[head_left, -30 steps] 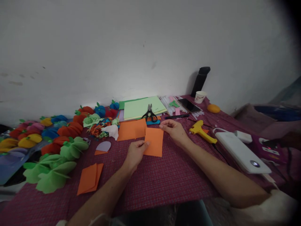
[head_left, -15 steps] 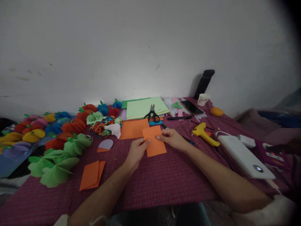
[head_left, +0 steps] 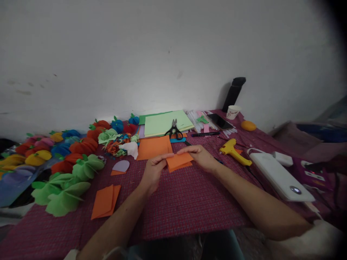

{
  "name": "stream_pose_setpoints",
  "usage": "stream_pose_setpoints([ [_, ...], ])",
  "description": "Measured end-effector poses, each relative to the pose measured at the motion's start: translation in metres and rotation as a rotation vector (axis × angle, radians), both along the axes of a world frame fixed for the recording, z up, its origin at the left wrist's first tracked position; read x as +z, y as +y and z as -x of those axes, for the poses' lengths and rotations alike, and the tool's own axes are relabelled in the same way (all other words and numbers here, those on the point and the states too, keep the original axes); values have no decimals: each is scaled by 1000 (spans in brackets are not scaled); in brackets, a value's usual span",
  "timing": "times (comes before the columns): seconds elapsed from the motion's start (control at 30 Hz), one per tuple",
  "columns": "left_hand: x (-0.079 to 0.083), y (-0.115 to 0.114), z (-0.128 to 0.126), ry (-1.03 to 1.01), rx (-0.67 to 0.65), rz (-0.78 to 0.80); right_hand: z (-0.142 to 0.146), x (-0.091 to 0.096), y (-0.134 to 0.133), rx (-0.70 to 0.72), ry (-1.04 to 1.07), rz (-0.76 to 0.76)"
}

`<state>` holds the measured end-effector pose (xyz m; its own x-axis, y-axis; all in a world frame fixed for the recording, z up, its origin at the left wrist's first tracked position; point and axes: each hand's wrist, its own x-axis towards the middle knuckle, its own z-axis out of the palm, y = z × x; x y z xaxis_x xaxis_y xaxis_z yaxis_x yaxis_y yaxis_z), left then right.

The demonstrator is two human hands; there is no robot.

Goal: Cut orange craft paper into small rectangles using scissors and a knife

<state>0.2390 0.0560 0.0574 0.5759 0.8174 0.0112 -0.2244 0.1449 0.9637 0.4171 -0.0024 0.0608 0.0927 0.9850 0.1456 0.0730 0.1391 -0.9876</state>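
Between my two hands is an orange sheet of paper (head_left: 179,161), folded over so its top flap hangs toward me above a second layer. My left hand (head_left: 154,169) pinches its left edge near the fold, and my right hand (head_left: 199,157) pinches the upper right corner. Just behind lies a larger orange sheet (head_left: 154,147) flat on the cloth. Black-handled scissors (head_left: 174,130) rest beyond it on light green paper sheets (head_left: 162,124). Folded orange pieces (head_left: 104,202) lie left of my left forearm.
Paper pumpkins (head_left: 84,145) in several colours crowd the left side, beside paper scraps (head_left: 119,145). On the right are a yellow glue gun (head_left: 234,151), a white power bank (head_left: 280,177), a phone (head_left: 220,121), a paper cup (head_left: 233,112) and glue sticks (head_left: 195,121).
The orange sheet was flat and upright between my hands; now it is folded over into a shorter shape. Both hands have shifted to its fold edge.
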Motion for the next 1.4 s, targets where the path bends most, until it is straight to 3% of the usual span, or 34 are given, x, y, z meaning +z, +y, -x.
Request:
stream_pose_setpoints([
  [0.27, 5, -2, -1, -54, -19, 106, 3, 1, -2, -2, -40, -5],
  [0.47, 5, -2, -1, -49, -12, 95, 4, 1, -2, 0, -116, -9],
  [0.77, 3, -4, -1, -44, -68, 150, 5, 6, -4, 35, -303, -120],
  [1.07, -6, -3, -4, 41, -44, 33, 5, 4, -5, 46, -349, -166],
  [1.4, -4, -3, -3, 34, -41, 46, 4, 6, -5, 97, -357, -207],
])
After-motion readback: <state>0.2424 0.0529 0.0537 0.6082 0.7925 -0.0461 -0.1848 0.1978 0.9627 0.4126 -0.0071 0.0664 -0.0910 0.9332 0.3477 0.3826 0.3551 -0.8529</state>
